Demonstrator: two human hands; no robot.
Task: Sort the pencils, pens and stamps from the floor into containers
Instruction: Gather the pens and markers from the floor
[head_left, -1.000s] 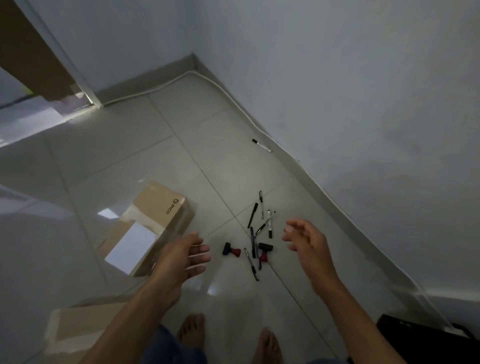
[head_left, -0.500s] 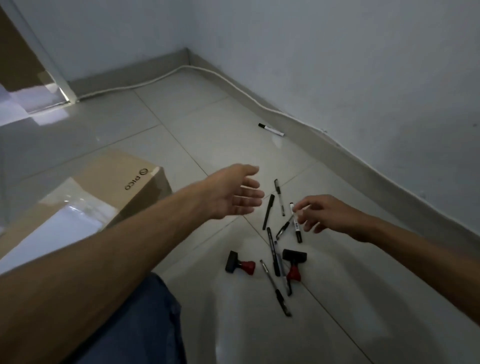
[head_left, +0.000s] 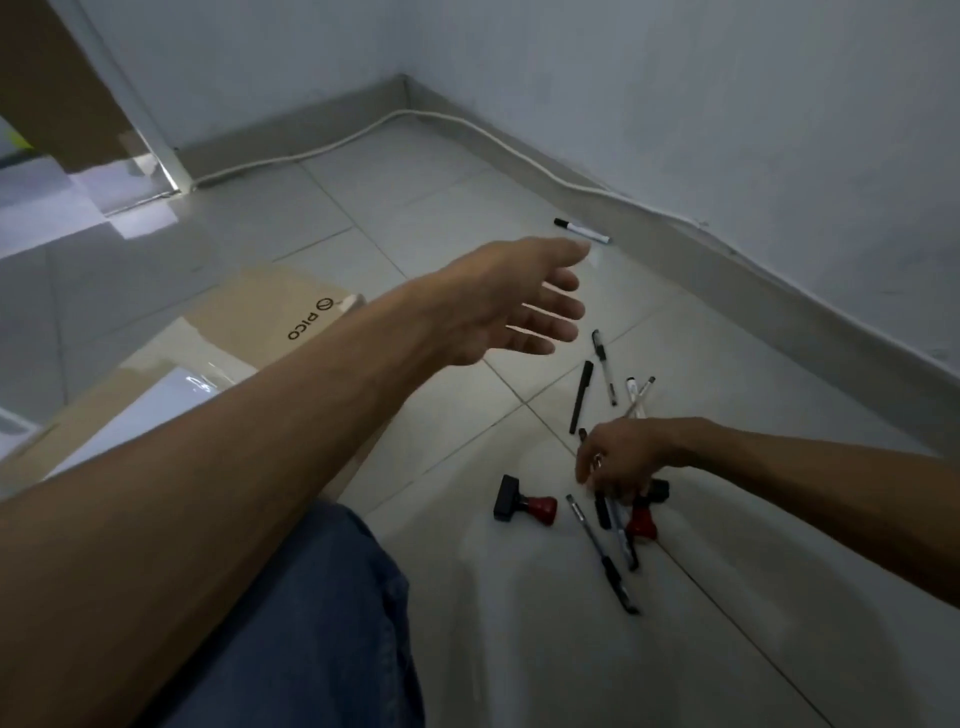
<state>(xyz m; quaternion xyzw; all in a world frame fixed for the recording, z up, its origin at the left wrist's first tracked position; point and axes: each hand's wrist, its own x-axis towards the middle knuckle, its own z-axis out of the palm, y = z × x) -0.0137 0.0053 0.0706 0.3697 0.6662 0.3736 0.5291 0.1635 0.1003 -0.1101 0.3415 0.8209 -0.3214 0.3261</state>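
In a dim room corner, pens (head_left: 601, 556) and two red-and-black stamps (head_left: 524, 503) lie scattered on the glossy tiled floor (head_left: 441, 208) near the baseboard (head_left: 779, 291). The left hand (head_left: 511, 301) hovers with fingers spread; the right hand (head_left: 621, 457) reaches among the pens, its grip unclear. A cardboard box (head_left: 275, 317) sits at left.

Bare room corner: tiled floor (head_left: 467, 218), skirting (head_left: 779, 291), cable (head_left: 332, 148) along wall
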